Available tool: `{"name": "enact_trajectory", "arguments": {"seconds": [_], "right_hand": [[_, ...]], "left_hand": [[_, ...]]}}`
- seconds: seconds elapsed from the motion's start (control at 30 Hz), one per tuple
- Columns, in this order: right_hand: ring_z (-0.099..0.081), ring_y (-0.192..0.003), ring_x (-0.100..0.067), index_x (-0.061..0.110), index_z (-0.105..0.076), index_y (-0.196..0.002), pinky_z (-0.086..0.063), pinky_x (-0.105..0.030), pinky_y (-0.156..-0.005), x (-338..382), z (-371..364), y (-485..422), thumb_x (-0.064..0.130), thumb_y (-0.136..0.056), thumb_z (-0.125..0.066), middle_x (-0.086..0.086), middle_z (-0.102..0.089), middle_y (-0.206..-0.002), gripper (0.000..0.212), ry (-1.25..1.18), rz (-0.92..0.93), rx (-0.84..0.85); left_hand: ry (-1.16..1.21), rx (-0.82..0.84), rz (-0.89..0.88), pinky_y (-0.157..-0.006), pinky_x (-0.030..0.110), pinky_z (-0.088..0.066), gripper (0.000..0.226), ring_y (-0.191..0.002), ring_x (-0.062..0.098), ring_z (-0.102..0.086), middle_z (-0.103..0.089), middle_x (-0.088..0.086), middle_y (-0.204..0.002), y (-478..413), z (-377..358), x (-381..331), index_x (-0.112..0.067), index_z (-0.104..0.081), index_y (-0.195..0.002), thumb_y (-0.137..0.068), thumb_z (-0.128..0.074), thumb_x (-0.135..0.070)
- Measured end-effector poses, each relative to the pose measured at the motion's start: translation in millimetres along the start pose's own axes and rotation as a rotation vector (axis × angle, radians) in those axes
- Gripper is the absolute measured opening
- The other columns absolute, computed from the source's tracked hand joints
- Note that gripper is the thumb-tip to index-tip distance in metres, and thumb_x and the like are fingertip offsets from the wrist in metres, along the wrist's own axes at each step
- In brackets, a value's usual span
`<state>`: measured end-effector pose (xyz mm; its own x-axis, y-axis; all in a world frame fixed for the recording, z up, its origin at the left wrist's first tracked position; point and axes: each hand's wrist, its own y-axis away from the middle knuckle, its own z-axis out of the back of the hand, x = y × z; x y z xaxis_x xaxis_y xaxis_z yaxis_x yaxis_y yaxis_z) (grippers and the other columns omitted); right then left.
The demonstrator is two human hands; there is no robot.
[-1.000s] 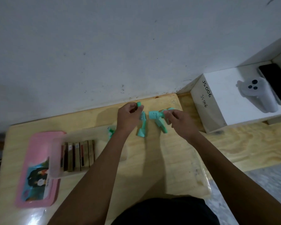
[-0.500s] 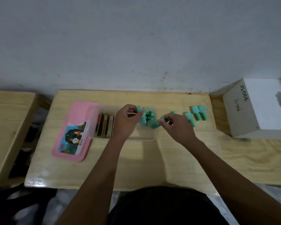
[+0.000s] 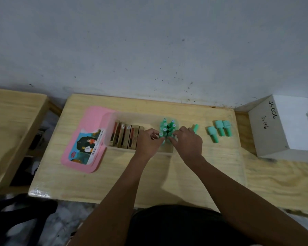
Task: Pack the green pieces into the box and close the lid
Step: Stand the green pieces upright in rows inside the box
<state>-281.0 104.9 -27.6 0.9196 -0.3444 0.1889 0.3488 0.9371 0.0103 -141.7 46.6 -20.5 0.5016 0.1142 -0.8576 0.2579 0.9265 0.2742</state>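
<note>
A clear plastic box (image 3: 112, 121) lies on the wooden table (image 3: 100, 185), with its pink lid (image 3: 89, 119) lying open to the left. Several green pieces (image 3: 167, 127) stand upright packed in the box's right end. My left hand (image 3: 147, 142) and my right hand (image 3: 188, 142) both pinch at the front of this cluster, fingertips on the pieces. Three more green pieces (image 3: 220, 129) lie on the table to the right, and one green piece (image 3: 195, 128) pokes out behind my right hand.
Several brown and gold flat pieces (image 3: 125, 136) stand in the box's left half. A white box marked JS006 (image 3: 281, 126) sits at the right edge. A second wooden table (image 3: 12, 125) stands to the left, with a gap between.
The view swung down and left. Both hands came from the table's back edge to the box, and the green pieces they carried now stand in the box's cluster.
</note>
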Motion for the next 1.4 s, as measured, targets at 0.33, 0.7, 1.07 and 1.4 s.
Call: {"name": "enact_trajectory", "arguments": {"seconds": [0.33, 0.7, 1.07, 1.4], "right_hand": [[-0.059, -0.097, -0.016, 0.027, -0.07, -0.114, -0.049, -0.033, -0.072, -14.2, 11.0, -4.0, 0.044, -0.088, -0.063, 0.004, -0.061, -0.103, 0.032, -0.171, 0.014, 0.148], [-0.059, -0.096, -0.016, 0.029, -0.07, -0.115, -0.039, -0.029, -0.066, -16.0, 6.9, -5.0, 0.042, -0.089, -0.062, 0.004, -0.061, -0.1, 0.03, -0.193, 0.0, 0.123], [-0.059, -0.081, -0.003, 0.038, -0.068, -0.113, -0.041, -0.024, -0.059, -31.0, 8.7, 7.7, 0.048, -0.087, -0.063, 0.013, -0.061, -0.096, 0.029, -0.266, -0.013, 0.081], [-0.058, -0.076, -0.005, 0.033, -0.066, -0.114, -0.046, -0.026, -0.064, -127.3, 16.7, 35.6, 0.044, -0.092, -0.058, 0.01, -0.064, -0.105, 0.026, -0.318, -0.459, 0.024]], "left_hand": [[-0.112, 0.007, 0.017, -0.063, 0.028, -0.049, 0.013, -0.063, 0.01, -0.057, -0.065, -0.001, -0.074, -10.2, -12.7, 11.4, -0.011, -0.069, -0.086, -0.077, -0.076, -0.014], [-0.113, -0.008, -0.053, -0.06, 0.025, -0.047, 0.011, -0.063, 0.013, -0.059, -0.064, 0.0, -0.07, -17.7, -25.4, 14.7, -0.011, -0.066, -0.076, -0.075, -0.076, -0.007], [-0.164, -0.009, -0.062, -0.061, 0.024, -0.043, 0.011, -0.07, 0.014, -0.057, -0.062, -0.001, -0.078, -15.9, -26.5, 14.8, -0.01, -0.066, -0.084, -0.078, -0.075, -0.014], [-0.355, -0.119, -0.316, -0.057, 0.03, -0.041, 0.023, -0.069, 0.015, -0.052, -0.057, -0.003, -0.078, -6.2, -21.9, -3.4, -0.016, -0.062, -0.09, -0.077, -0.076, -0.029]]}}
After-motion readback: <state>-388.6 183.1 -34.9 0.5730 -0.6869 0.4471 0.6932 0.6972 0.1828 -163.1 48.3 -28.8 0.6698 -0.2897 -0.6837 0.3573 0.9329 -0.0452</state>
